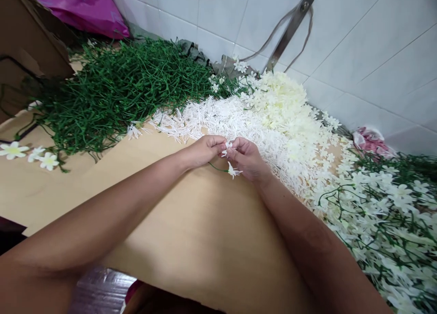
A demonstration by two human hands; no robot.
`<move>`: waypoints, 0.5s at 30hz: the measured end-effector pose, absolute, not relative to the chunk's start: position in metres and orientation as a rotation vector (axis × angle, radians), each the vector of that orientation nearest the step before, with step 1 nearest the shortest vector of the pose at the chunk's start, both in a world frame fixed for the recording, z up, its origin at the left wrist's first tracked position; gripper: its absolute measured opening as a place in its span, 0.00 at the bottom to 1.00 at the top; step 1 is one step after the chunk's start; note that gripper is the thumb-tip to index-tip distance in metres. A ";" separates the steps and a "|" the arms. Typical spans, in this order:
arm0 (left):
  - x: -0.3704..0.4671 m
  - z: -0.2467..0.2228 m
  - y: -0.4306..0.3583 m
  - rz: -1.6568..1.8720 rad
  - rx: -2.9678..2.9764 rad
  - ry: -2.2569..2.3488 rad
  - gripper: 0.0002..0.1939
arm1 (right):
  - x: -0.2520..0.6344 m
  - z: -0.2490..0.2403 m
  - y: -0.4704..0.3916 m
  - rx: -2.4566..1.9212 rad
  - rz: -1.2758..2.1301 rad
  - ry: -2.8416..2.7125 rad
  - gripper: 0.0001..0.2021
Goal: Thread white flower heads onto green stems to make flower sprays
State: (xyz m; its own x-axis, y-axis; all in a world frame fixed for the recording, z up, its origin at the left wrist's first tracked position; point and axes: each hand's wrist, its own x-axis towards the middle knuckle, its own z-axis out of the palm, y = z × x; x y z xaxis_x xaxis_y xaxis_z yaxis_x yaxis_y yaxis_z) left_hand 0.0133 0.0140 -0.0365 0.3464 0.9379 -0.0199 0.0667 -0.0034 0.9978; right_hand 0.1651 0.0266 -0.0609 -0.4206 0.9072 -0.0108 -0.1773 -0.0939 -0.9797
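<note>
My left hand (205,150) is closed in a pinch at the green stem of an artificial flower sprig. My right hand (249,159) pinches the small white flower (228,145) at the sprig's upper end, so the fingertips of both hands nearly meet around it. Below them, a second white flower (234,170) dangles from a thin green branch. Just beyond my fingers lies a heap of thin white plastic pieces (218,116). Loose cream petals (283,100) are piled behind and to the right of it.
Green stems (136,86) form a large mound at the back left. Assembled flower sprigs (385,223) are heaped at the right. Brown cardboard (191,232) covers the work surface. A metal strip (290,32) with a cord leans against the tiled wall (362,41). A pink bag (85,9) sits back left.
</note>
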 end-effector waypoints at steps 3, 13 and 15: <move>0.007 -0.038 0.014 0.877 1.395 0.903 0.14 | 0.163 -0.059 0.024 -0.852 1.550 -1.428 0.20; 0.004 -0.052 0.027 0.868 1.340 0.681 0.27 | 0.189 -0.020 0.037 -0.928 1.554 -1.617 0.18; 0.005 -0.053 0.029 0.912 1.344 0.686 0.28 | 0.215 0.006 0.037 -0.862 1.441 -1.687 0.13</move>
